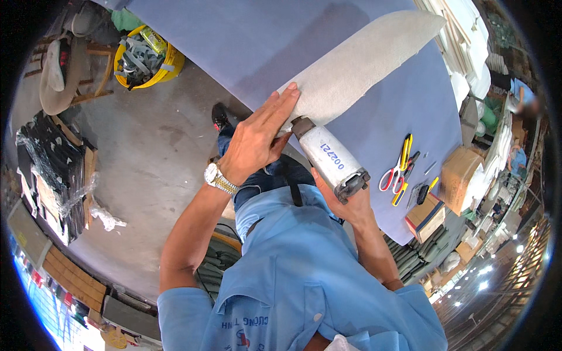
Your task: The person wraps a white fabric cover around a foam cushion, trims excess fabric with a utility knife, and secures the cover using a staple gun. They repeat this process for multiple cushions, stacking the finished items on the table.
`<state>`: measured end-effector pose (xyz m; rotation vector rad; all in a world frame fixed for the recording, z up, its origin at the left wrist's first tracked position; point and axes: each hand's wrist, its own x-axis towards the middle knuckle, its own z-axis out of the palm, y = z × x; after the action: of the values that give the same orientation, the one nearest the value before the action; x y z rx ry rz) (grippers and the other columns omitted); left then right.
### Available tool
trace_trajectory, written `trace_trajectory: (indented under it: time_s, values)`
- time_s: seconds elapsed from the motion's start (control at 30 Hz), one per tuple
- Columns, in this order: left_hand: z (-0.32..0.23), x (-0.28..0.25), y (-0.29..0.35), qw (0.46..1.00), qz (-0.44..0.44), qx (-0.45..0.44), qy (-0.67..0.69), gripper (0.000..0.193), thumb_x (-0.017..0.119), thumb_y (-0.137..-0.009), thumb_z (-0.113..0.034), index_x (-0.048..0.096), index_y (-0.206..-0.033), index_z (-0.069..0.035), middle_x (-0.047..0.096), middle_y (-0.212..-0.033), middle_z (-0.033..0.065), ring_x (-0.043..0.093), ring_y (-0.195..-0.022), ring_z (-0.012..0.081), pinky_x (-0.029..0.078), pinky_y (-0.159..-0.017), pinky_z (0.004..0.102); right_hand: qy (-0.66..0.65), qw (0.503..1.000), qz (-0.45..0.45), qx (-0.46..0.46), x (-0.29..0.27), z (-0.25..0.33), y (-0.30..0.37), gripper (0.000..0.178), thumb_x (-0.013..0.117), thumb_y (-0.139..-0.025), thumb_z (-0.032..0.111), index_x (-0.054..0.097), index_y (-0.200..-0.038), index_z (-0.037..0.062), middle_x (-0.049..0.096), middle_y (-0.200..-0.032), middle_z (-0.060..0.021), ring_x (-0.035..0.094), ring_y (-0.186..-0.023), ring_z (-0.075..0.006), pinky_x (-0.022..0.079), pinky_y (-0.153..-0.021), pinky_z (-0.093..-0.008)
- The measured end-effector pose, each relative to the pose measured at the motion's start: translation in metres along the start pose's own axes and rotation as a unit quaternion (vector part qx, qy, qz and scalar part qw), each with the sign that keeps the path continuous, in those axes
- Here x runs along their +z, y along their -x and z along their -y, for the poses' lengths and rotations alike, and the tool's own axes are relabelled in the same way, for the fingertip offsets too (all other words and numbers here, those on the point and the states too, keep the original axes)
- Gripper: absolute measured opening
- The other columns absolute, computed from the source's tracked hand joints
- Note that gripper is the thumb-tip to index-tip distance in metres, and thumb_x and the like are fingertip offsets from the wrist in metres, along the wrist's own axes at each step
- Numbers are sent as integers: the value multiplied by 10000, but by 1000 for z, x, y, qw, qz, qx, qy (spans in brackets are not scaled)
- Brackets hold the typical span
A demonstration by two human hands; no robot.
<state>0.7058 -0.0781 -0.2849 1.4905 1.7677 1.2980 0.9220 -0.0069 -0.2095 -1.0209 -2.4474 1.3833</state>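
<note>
A long, curved whitish piece of fabric-like sheet (363, 64) stretches from the near table edge to the far right. My left hand (257, 134), with a watch on its wrist, holds the piece's near end, fingers flat together on top and thumb under the edge. My right hand (345, 205) is wrapped round a silver-grey hand tool (332, 157) that looks like a staple gun. Its dark nose meets the near end of the piece, beside my left fingertips. The tool's body hides its handle and most of my right fingers.
On the blue-grey table (404, 117) lie red-handled scissors (393, 175), yellow cutters (405, 151) and small tools. Cardboard boxes (461, 178) stand at the right, near stacked white sheets (462, 35). A yellow bucket of scraps (170, 69) and wrapped dark panels (55, 169) are on the left floor.
</note>
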Motion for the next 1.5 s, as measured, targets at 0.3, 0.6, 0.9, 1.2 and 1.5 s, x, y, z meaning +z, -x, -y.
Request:
trace_trajectory:
  time_s: [0.3,0.6,0.9,1.2,1.5]
  values:
    - [0,0,-3,1000,5,8,-19,957,735,-607,173,503,-1498,-87,500,-1537,128,538,-1367,319,522,-1097,405,-37,999,15,23,-4,4,-1,540,791,-721,63,622,-1226,-23,679,-1194,-197,700,-1056,-375,551,-909,-390]
    - [-1,1,-4,999,-1,17,-38,961,739,-584,180,523,-1481,-88,525,-1519,120,562,-1348,305,547,-1069,398,-45,999,10,16,-9,6,1,555,800,-724,78,620,-1240,-20,685,-1198,-195,705,-1070,-363,552,-921,-388]
    - [3,-1,-5,999,-5,24,-27,1006,785,-588,108,489,-1518,-133,509,-1535,81,596,-1302,321,543,-1078,391,-51,998,31,-13,-11,11,1,616,850,-731,125,612,-1275,-35,672,-1241,-204,696,-1105,-352,548,-951,-390]
    - [2,-3,-5,1000,2,17,-9,1021,716,-546,134,493,-1513,-105,510,-1532,112,566,-1337,330,495,-1132,412,-67,998,-5,-6,1,17,-5,385,774,-819,28,641,-1175,-36,709,-1063,-160,734,-936,-254,561,-818,-321]
    - [2,2,0,1000,-23,5,-13,970,715,-561,142,515,-1485,-75,516,-1522,130,548,-1353,338,514,-1109,418,-89,995,0,42,6,25,-9,387,755,-826,35,617,-1181,-34,705,-1043,-164,733,-920,-285,566,-809,-342]
